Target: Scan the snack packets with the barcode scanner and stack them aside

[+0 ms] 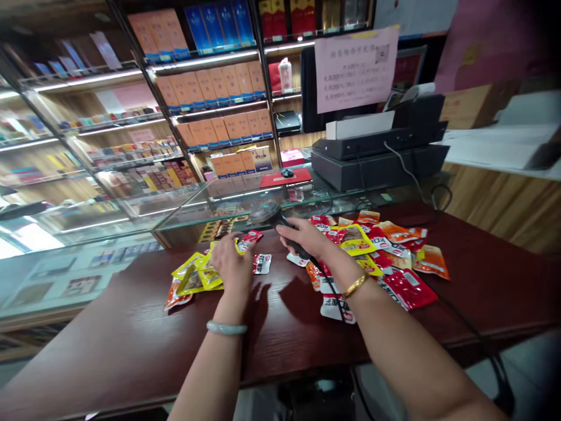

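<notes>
My right hand [302, 237] is wrapped round the handle of a black barcode scanner [265, 209], whose head points away over the far side of the counter. The scanner's cable hangs down past my wrist. My left hand [230, 260] is over the left pile of snack packets, its fingers apart; whether the fingertips touch a packet is hidden. Beneath and beside it lie yellow snack packets [193, 276], an orange packet [176, 298] and a red packet [250, 237]. A white-and-red packet [262, 264] rests just right of that hand. Under my right forearm spreads a larger heap of mixed packets, including a red packet [412, 288].
The dark red wooden counter [144, 345] bears both piles. Behind it are a glass display case [184, 216], a mouse [287, 173] and a black cash drawer [377, 166] with a printer. Shelves of boxes [210, 88] line the back. Cables run down at right.
</notes>
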Demonstrator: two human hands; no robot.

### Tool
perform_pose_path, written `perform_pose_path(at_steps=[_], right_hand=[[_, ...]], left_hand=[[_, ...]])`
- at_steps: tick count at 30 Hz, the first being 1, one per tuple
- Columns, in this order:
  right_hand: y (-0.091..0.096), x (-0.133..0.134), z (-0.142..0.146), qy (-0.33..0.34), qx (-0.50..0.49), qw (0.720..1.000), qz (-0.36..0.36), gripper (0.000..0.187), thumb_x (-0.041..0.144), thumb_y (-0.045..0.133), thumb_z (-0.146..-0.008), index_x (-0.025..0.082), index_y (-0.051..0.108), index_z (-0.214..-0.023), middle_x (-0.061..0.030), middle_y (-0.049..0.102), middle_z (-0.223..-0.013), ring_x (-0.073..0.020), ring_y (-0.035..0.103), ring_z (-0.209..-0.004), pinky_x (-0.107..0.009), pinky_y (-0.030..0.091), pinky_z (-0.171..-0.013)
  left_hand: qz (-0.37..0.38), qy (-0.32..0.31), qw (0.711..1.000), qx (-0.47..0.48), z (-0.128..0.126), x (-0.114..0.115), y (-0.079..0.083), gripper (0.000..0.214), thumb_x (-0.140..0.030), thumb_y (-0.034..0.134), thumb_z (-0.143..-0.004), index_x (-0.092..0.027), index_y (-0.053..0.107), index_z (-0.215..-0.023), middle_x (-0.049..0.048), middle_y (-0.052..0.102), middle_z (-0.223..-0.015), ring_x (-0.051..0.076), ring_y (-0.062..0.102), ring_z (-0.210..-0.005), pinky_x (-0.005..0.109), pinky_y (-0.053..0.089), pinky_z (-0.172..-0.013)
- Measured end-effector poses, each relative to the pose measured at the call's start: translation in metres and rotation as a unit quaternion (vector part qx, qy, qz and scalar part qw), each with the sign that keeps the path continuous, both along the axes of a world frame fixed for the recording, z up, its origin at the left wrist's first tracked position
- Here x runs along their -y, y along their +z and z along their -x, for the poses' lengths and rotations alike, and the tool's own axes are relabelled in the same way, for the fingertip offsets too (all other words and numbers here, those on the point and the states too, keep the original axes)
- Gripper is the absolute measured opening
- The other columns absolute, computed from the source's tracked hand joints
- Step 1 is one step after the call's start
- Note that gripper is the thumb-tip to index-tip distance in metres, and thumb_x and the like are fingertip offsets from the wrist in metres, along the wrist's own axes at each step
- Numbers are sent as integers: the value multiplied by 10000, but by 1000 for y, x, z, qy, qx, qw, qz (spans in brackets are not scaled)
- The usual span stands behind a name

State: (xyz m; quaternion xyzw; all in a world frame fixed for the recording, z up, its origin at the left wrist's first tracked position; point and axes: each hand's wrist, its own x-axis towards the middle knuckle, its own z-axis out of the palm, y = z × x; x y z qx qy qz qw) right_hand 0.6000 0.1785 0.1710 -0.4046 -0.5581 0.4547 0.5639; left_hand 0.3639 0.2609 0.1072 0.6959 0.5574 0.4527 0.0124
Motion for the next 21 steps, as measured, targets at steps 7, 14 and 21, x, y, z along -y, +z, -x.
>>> perform_pose_path(at_steps=[7,14,21], right_hand=[[-3,-8,-12,-1,-15,1000,7,705,860,1110,-753,309,670,-793,82,693,-648,-137,542,-529,-290,435,-533],[-2,-9,-14,-8,-49,999,15,703,829,1108,-783,284,666,-826,92,714,-665,-123,574,-513,-264,441,-500],[8,10,-18,16,-86,995,44,724,813,1139,-716,309,656,-908,28,829,-741,-192,716,-604,-294,592,-567]], left_hand=[[121,-172,945,-251,-66,35,-8,334,-531,876,-1150,-303,947,-1384,191,934,-1490,458,799,-1494,581,609,-1282],[217,-132,906,-338,-110,42,22,398,-472,898,-1134,-218,914,-1440,280,906,-1574,508,800,-1606,605,611,-1327],[271,-189,940,-88,-80,18,15,239,-316,928,-950,-323,747,-1106,204,965,-1159,444,949,-1160,488,659,-1006]])
